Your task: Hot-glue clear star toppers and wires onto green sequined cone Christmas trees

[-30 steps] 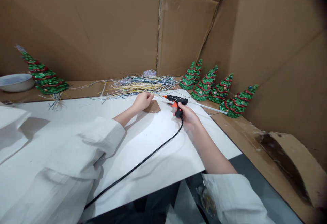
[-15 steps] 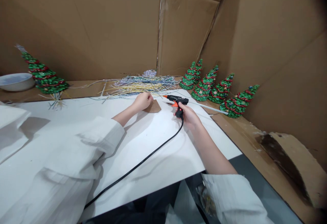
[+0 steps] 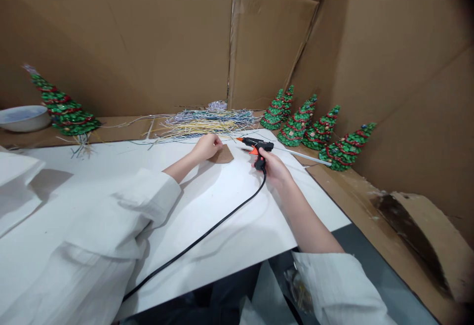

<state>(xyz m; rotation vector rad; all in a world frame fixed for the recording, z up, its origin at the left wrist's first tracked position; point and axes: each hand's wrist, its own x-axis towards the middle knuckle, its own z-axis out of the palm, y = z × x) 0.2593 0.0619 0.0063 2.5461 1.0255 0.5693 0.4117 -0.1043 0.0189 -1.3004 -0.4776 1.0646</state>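
Observation:
My right hand is closed round the grip of a black and orange glue gun whose nozzle points left. A clear glue stick juts out of its back, and its black cable trails toward me over the white sheet. My left hand is curled with its fingers on a brown cardboard cone piece that lies on the sheet just left of the nozzle. What the fingers pinch, if anything, is hidden.
A pile of thin coloured strips lies behind my hands. Several small green trees stand in a row at the right, one more green tree leans at the left beside a white bowl. Cardboard walls enclose the bench.
Almost nothing has moved. The glue gun and my right hand have shifted very slightly right; my left hand stays on the cardboard piece.

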